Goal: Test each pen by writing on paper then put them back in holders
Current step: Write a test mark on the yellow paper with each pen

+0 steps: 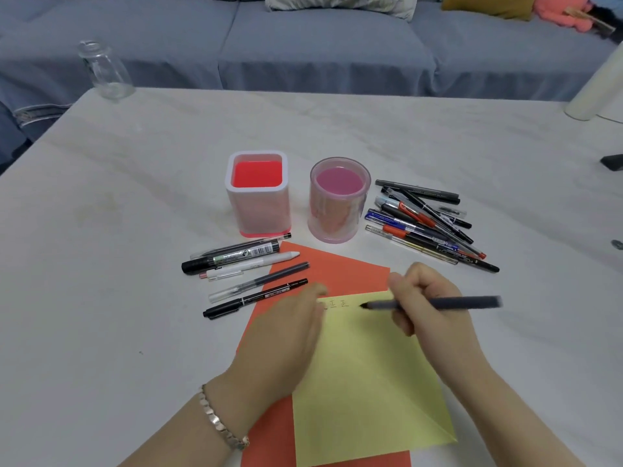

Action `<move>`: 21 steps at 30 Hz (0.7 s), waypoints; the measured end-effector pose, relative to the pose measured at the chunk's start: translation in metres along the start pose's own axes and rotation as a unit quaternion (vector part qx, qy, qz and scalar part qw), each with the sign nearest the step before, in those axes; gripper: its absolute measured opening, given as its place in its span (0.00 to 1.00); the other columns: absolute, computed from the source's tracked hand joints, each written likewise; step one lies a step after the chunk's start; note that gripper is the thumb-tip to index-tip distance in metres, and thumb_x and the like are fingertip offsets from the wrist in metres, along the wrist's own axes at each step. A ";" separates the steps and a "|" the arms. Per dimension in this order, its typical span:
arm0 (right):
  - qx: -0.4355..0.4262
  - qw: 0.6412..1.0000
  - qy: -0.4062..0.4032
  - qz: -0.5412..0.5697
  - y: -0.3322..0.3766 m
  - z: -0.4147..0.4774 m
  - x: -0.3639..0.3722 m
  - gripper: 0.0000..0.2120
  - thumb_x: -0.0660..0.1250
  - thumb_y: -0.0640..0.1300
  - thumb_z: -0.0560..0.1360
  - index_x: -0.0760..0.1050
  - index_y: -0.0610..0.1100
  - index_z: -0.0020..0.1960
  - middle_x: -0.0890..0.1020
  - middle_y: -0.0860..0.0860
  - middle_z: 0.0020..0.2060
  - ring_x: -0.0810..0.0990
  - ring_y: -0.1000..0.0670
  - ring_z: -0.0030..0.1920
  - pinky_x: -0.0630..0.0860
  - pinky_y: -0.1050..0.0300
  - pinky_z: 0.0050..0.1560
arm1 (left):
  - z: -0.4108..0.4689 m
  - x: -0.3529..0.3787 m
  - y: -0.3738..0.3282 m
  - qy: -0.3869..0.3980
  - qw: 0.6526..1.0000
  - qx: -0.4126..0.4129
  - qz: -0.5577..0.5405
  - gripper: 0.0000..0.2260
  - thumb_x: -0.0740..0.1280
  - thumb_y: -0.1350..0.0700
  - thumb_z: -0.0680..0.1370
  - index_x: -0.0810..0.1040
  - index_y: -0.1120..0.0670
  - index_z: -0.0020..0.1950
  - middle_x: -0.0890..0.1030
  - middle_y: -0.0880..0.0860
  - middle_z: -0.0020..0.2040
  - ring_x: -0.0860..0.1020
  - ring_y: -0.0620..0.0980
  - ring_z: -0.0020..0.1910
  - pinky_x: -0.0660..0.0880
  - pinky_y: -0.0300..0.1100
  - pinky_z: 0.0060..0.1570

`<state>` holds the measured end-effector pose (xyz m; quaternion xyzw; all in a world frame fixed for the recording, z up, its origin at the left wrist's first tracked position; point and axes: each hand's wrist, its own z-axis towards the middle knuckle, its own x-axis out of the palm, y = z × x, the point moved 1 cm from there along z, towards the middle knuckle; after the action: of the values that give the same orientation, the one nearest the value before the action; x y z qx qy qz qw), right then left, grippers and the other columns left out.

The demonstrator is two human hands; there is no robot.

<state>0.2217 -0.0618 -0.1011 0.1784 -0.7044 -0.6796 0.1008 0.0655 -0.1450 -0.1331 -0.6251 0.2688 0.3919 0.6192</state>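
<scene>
Grips a dark grey pen [455, 303] in the right hand [428, 298], fingers curled round the barrel, back end sticking out to the right and tip pointing left over the top edge of the yellow paper [367, 382]; blurred there, so cannot tell whether tip and paper touch. Just left of the tip, a few small written marks [337, 304]. Presses the left hand [286, 332] flat on the left edge of the yellow paper, fingers fairly straight, a metal bracelet [219, 419] on that wrist. Hands apart, with the written marks between them. Beneath the yellow paper, an orange sheet [337, 267] showing above, to the left and below. Left of the orange sheet, a loose row of pens [249, 274] lying roughly parallel, the nearest two with their ends over the orange edge. Behind the sheets, upright and side by side, a square white holder [258, 197] with a red inside and a round pink holder [338, 203]. Right of the round pink holder, a heap of pens [428, 220] lying crosswise on the white table [118, 230]. At the far left corner, a glass jar [104, 70]; beyond the table, a blue-grey sofa [303, 45].
</scene>
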 end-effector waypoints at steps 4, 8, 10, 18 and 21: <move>0.031 0.996 -0.078 -0.028 -0.015 0.001 -0.018 0.18 0.63 0.42 0.76 0.63 0.41 0.30 0.66 0.52 0.19 0.62 0.56 0.21 0.61 0.69 0.24 | -0.004 0.017 0.043 -0.089 0.991 -0.005 0.103 0.13 0.53 0.55 0.76 0.75 0.55 0.52 0.78 0.53 0.43 0.66 0.48 0.43 0.65 0.40 0.42; 0.044 0.993 -0.086 -0.062 -0.027 -0.001 -0.022 0.17 0.63 0.43 0.76 0.64 0.41 0.30 0.67 0.53 0.19 0.63 0.57 0.21 0.61 0.70 0.24 | 0.000 0.020 0.046 -0.149 0.975 -0.013 0.162 0.13 0.56 0.57 0.74 0.77 0.58 0.52 0.77 0.57 0.46 0.68 0.53 0.46 0.70 0.50 0.47; 0.047 0.993 -0.084 -0.064 -0.030 0.000 -0.020 0.16 0.62 0.45 0.77 0.67 0.41 0.32 0.68 0.53 0.20 0.64 0.57 0.22 0.62 0.70 0.24 | 0.004 0.021 0.029 -0.160 0.976 0.022 0.146 0.13 0.58 0.58 0.73 0.78 0.60 0.52 0.78 0.59 0.49 0.71 0.55 0.50 0.68 0.50 0.53; 0.048 0.995 -0.092 -0.006 -0.032 0.015 -0.008 0.10 0.63 0.47 0.76 0.78 0.43 0.40 0.84 0.47 0.34 0.82 0.49 0.38 0.79 0.51 0.43 | 0.002 0.054 0.007 0.056 0.975 0.098 0.190 0.21 0.52 0.43 0.78 0.71 0.46 0.67 0.68 0.58 0.70 0.67 0.55 0.69 0.59 0.52 0.69; 0.046 0.992 -0.116 -0.007 -0.032 0.023 -0.002 0.12 0.67 0.47 0.74 0.78 0.39 0.37 0.83 0.46 0.30 0.81 0.49 0.32 0.79 0.53 0.38 | 0.003 0.053 0.014 0.066 0.973 0.105 0.197 0.22 0.46 0.41 0.80 0.70 0.44 0.68 0.67 0.56 0.71 0.65 0.54 0.71 0.55 0.51 0.66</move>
<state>0.2182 -0.0404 -0.1341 0.1075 -0.7405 -0.6634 0.0053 0.0827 -0.1358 -0.1849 -0.5160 0.4663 0.4340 0.5727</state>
